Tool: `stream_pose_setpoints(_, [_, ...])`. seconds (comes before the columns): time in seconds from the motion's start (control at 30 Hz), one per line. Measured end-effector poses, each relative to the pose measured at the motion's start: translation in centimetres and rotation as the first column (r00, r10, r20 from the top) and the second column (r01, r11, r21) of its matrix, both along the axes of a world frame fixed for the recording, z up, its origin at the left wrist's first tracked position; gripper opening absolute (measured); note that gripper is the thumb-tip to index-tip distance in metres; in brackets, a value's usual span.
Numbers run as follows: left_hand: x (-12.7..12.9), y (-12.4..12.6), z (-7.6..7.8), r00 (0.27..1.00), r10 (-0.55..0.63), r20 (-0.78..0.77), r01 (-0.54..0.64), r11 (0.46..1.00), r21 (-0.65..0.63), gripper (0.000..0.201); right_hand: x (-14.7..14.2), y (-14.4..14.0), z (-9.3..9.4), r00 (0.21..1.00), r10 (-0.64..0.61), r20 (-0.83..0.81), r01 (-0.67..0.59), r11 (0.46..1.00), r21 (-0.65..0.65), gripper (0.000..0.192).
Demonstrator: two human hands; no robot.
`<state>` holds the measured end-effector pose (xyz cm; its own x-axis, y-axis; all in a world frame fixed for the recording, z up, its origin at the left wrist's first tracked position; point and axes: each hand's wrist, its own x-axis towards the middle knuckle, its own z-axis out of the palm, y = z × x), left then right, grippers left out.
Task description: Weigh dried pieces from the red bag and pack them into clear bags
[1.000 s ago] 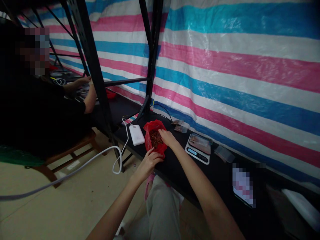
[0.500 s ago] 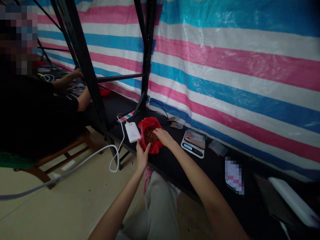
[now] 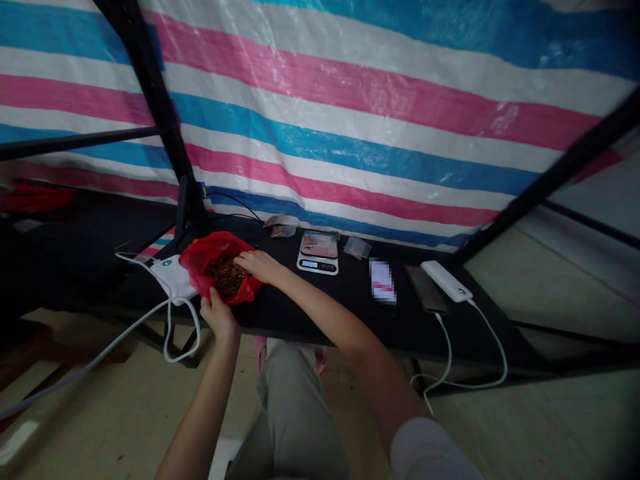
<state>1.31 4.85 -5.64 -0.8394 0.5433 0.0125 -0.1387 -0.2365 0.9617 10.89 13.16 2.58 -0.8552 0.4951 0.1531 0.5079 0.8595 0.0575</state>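
While the near rim of a red bag (image 3: 206, 252) is gripped between the thumb and fingers of the left hand (image 3: 221, 319), the brown pieces (image 3: 226, 279) inside are reached by the right hand (image 3: 259, 265), its fingers loosely bent; whether any piece is pinched cannot be told. The bag is supported by the black desk (image 3: 345, 303), between a white power bank (image 3: 176, 277) and a scale (image 3: 319, 267).

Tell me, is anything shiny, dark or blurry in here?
Head view: white glare on the striped sheet, dim light over the black table; same head view: brown bits in the red bag look blurry, blocky squares cover a bright screen.
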Motion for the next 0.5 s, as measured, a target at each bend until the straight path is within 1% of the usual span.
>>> stream_pose_setpoints(0.07, [0.4,0.3,0.9,0.993,0.024,0.112,-0.03,0.998,0.061,0.038,0.1,0.0,-0.3,1.0,0.018,-0.013,-0.018,1.0,-0.019,0.019])
stream_pose_setpoints(0.13, [0.8,0.5,1.8,0.983,0.026,0.18,-0.046,0.993,0.111,0.039,0.2,0.1,-0.7,0.999,0.019,-0.037,-0.021,0.998,-0.058,0.022])
stream_pose_setpoints(0.23, [1.2,1.0,2.5,0.984,0.02,0.179,-0.049,0.986,0.158,0.039,0.6,0.2,-1.1,0.994,-0.019,-0.109,0.003,0.988,-0.152,0.026])
stream_pose_setpoints(0.3, [1.4,1.5,2.6,0.987,0.014,0.16,-0.042,0.984,0.176,0.039,0.8,0.3,-1.4,0.982,-0.058,-0.18,0.016,0.973,-0.23,0.032])
stream_pose_setpoints(0.37, [1.4,2.0,2.5,0.989,-0.017,0.148,-0.013,0.98,0.198,0.04,1.0,0.6,-1.8,0.964,-0.101,-0.245,0.022,0.952,-0.305,0.037])
stream_pose_setpoints(0.5, [0.9,2.9,2.0,0.991,-0.078,0.113,0.051,0.974,0.221,0.043,1.2,1.2,-2.5,0.922,-0.171,-0.349,0.004,0.902,-0.432,0.037])
